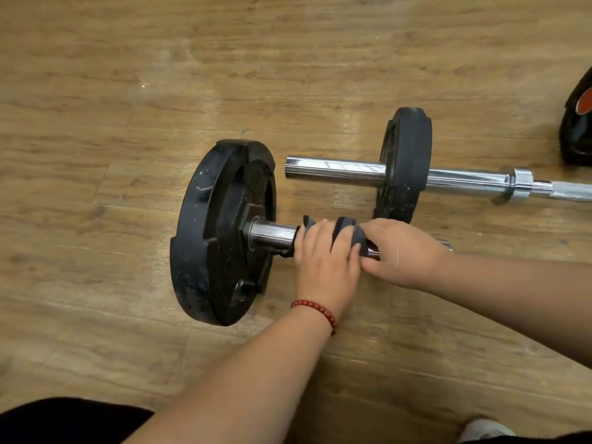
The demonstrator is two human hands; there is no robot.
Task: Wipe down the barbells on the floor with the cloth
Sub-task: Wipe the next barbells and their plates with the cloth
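The near barbell [272,233] lies on the wooden floor, its chrome sleeve running right from a large black weight plate [221,232]. A dark cloth [347,230] is wrapped round that sleeve. My left hand [323,254] grips the cloth and the bar from above; a red bead bracelet sits on its wrist. My right hand [400,251] holds the bar and the cloth's right end, touching my left hand. Behind lies a second barbell [336,171] with a smaller black plate [405,165] on its chrome sleeve.
The wooden floor [128,91] stretches open to the left and back. A black object with an orange patch [578,123] sits at the right edge. A pale shoe [487,431] and dark clothing [64,421] show at the bottom.
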